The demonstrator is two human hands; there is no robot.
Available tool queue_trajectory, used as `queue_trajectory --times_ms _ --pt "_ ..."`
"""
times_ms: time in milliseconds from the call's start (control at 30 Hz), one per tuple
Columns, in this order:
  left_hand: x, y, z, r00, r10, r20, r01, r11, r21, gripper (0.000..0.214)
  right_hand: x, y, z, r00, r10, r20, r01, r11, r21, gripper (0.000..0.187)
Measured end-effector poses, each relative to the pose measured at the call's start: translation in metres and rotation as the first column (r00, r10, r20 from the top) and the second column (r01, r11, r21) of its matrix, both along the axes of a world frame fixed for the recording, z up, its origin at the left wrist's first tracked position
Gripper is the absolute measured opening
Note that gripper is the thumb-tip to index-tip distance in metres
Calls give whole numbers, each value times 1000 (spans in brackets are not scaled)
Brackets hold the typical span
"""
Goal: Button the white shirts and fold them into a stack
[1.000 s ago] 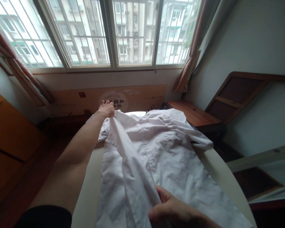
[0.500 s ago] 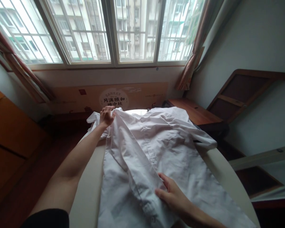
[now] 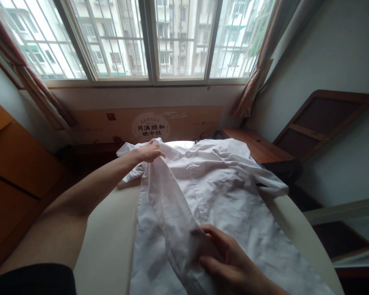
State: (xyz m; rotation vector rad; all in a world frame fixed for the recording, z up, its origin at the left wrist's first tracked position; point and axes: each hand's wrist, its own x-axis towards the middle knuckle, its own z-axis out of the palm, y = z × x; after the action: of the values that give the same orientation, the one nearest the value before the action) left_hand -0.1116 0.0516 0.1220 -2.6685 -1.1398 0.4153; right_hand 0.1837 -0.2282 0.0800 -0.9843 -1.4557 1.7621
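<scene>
White shirt [image 3: 240, 205] is on the pale table [image 3: 107, 237], sleeve [image 3: 174, 200] down its front. Left hand [image 3: 152, 153] now points more rightward at the sleeve's far end; right hand [image 3: 227, 256] still touches it nearer. Hands apart, can't tell if either's gripping.

Daylight enters through the window [image 3: 151, 49] at 12 o'clock; panes overexposed, buildings [image 3: 172, 24] beyond washed pale. Room dim, darkest low at 5 o'clock. White shirt [image 3: 242, 205] reads grey toward 6, shadowed by the right hand [image 3: 230, 256], whose outline is soft. Glare on the table [image 3: 187, 144] at its far edge. Wide-lens stretch: window frames splay outward at 11 and 1.
</scene>
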Motion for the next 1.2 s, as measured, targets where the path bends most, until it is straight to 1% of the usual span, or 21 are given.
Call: queue_trajectory --times_ms 67,133,200,267,333,400,467,533,633,700,800,900,967,1000,1033,1067,1100,1133,1200 --pt "-5 7 10 994 81 -68 -81 997 -7 37 -6 -2 10 997 22 -76 -21 1000 4 42" --pt "-17 12 20 986 144 -86 -142 989 29 24 -13 -2 19 986 31 -164 -31 1000 4 42" --pt "-30 15 29 981 185 -65 -179 980 90 21 -24 -1 25 967 46 -252 -57 998 -39 44" --pt "-42 18 34 972 230 -41 -220 960 173 19 -36 1 30 943 66 -326 -104 989 -102 48" --pt "-50 23 34 956 291 -40 -272 926 262 20 -48 4 32 923 72 -377 -134 981 -142 50" --pt "-52 30 29 932 358 -55 -321 887 333 24 -56 5 30 916 45 -398 -114 982 -150 49" --pt "-50 38 19 906 420 -61 -368 849 380 28 -58 4 21 928 -4 -372 -60 985 -160 50" --pt "-45 45 8 885 465 -36 -413 816 405 30 -54 3 5 954 -69 -292 18 985 -174 53" --pt "-36 51 -9 867 487 104 -486 784 387 29 -38 3 -27 983 -158 -95 140 975 -173 61" --pt "-31 52 -19 851 479 215 -525 773 357 28 -28 5 -46 980 -195 27 197 970 -145 66" --pt "-27 51 -31 830 470 300 -553 760 340 31 -20 11 -65 974 -195 118 208 972 -111 69" --pt "-25 48 -39 799 459 387 -586 738 334 36 -20 15 -73 973 -169 159 186 978 -97 69" --pt "-24 44 -42 767 446 461 -612 724 318 35 -22 15 -76 968 -158 197 170 984 -46 66" --pt "-24 40 -42 739 436 514 -632 713 303 34 -23 14 -77 964 -158 214 164 986 -7 64" --pt "-24 36 -41 689 422 589 -664 694 279 34 -24 13 -79 960 -167 226 163 986 34 61" --pt "-25 32 -40 614 406 677 -707 665 241 36 -24 11 -80 956 -180 230 168 983 70 59" --pt "-27 27 -38 512 391 765 -758 625 188 41 -23 10 -82 955 -198 223 180 979 97 58" --pt "-30 21 -35 389 379 840 -812 572 118 45 -23 8 -83 956 -209 205 190 976 111 57" --pt "-39 9 -31 127 410 903 -886 457 -83 45 -22 6 -83 969 -203 144 189 976 106 56"
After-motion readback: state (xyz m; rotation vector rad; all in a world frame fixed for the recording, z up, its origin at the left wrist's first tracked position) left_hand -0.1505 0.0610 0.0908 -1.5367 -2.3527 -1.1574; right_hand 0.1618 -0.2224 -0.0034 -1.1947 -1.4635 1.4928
